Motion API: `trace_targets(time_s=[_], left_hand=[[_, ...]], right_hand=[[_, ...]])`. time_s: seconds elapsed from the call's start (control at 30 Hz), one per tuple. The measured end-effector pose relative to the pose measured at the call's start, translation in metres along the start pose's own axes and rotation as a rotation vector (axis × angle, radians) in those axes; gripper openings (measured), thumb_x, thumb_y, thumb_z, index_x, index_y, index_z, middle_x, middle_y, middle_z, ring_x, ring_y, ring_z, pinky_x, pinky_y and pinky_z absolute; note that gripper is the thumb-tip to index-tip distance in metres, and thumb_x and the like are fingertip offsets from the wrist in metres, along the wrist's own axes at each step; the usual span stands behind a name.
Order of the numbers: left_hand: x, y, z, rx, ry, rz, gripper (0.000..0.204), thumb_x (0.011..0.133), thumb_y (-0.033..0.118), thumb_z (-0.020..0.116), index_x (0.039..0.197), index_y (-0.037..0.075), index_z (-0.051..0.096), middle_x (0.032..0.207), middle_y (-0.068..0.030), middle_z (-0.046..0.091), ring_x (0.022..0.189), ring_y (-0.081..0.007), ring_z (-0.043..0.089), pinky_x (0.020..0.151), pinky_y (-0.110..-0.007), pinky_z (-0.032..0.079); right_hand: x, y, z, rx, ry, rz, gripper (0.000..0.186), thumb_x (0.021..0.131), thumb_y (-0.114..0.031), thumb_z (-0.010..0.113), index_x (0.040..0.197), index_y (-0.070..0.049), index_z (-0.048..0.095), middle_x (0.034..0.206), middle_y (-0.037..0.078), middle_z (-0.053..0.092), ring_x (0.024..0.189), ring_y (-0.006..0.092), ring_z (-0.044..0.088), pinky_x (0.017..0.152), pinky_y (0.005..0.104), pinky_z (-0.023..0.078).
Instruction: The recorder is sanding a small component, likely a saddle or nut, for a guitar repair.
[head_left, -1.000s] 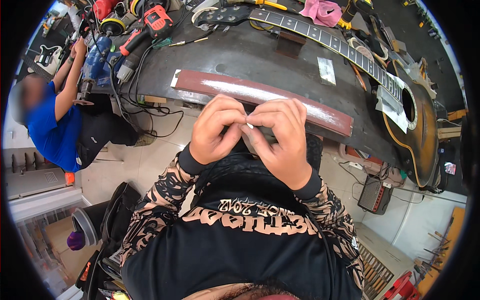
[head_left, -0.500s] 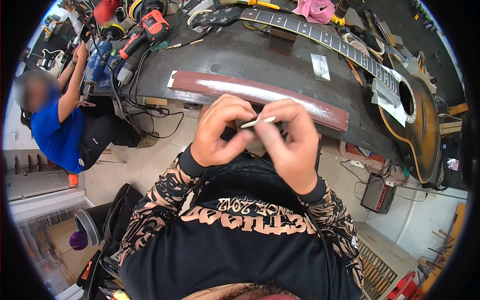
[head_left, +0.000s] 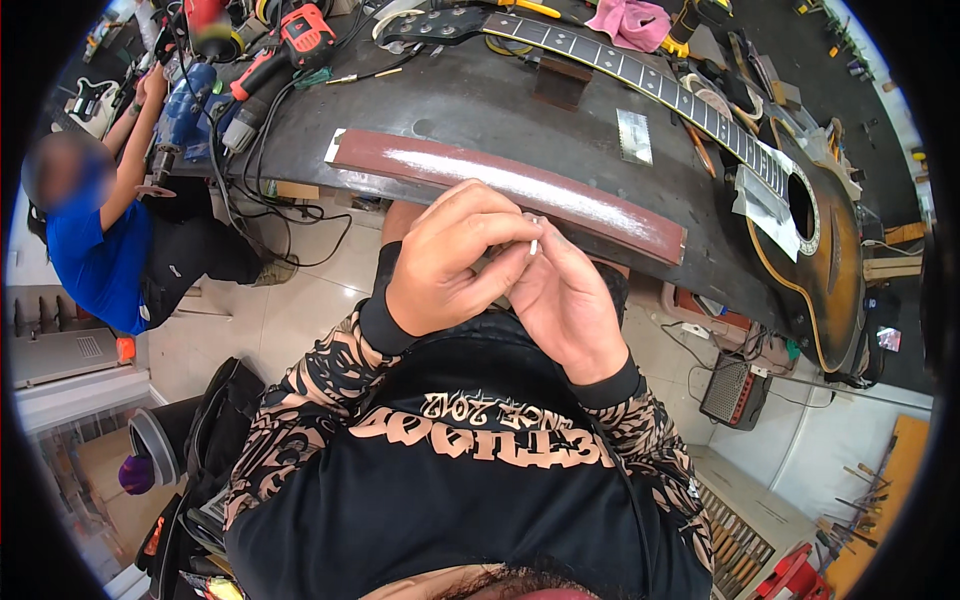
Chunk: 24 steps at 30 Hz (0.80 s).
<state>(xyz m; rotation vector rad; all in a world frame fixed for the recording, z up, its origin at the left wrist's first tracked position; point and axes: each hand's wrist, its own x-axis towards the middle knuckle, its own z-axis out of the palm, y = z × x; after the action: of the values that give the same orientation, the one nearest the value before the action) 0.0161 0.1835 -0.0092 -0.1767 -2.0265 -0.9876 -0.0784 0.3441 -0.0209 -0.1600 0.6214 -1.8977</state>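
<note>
In front of my chest, my two hands meet at the fingertips. My left hand [head_left: 455, 262] is closed, pinching a small white strip [head_left: 534, 246] between thumb and forefinger; only a short end of it shows. My right hand [head_left: 570, 300] has its palm turned partly up and its fingers closed against the same strip, touching the left fingertips. Just beyond the hands, a long reddish-brown sanding bar [head_left: 510, 190] with a whitish dusty streak lies along the near edge of the dark workbench [head_left: 480, 110].
An acoustic guitar [head_left: 840, 265] lies at the right, its neck running to the back. A metal toothed plate [head_left: 634, 136], a pink cloth [head_left: 630, 22] and a red drill [head_left: 285, 45] rest on the bench. A person in blue [head_left: 95, 265] works at the left; cables [head_left: 262, 180] hang nearby.
The white strip has turned from lying crosswise to pointing toward me, mostly covered by fingers. My right hand has rolled palm-up and my left has closed further. The whole view has shifted slightly.
</note>
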Motion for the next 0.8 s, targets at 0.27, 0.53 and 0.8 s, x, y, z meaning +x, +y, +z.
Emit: trace_targets(time_s=[0.27,0.53,0.8], left_hand=[[0.001,0.003,0.000,0.017,0.016,0.046,0.035,0.084,-0.011,0.090,0.116,0.000,0.081,0.101,-0.0118,0.078,0.089,-0.0291,0.074,0.078,-0.040,0.058],[0.001,0.011,-0.009,0.011,0.019,0.075,0.028,0.088,-0.011,0.088,0.113,-0.002,0.080,0.100,-0.0139,0.078,0.087,-0.0278,0.073,0.076,-0.039,0.056],[-0.019,0.012,-0.008,-0.009,-0.062,-0.173,0.031,0.098,-0.006,0.083,0.128,-0.001,0.079,0.112,-0.0140,0.075,0.098,-0.0246,0.074,0.085,-0.038,0.060]], right_hand=[[-0.002,0.006,-0.001,0.012,-0.030,0.051,0.028,0.127,-0.033,0.059,0.139,-0.010,0.071,0.128,-0.001,0.074,0.120,0.0121,0.069,0.111,0.0384,0.054],[-0.001,0.006,-0.012,-0.035,-0.030,-0.037,0.025,0.127,-0.031,0.061,0.128,-0.009,0.071,0.123,0.001,0.074,0.115,0.0138,0.069,0.110,0.0377,0.054],[-0.024,0.000,-0.035,-0.721,0.092,-0.419,0.012,0.116,-0.008,0.076,0.119,-0.001,0.067,0.119,0.007,0.075,0.107,0.0122,0.067,0.101,0.0303,0.054]])
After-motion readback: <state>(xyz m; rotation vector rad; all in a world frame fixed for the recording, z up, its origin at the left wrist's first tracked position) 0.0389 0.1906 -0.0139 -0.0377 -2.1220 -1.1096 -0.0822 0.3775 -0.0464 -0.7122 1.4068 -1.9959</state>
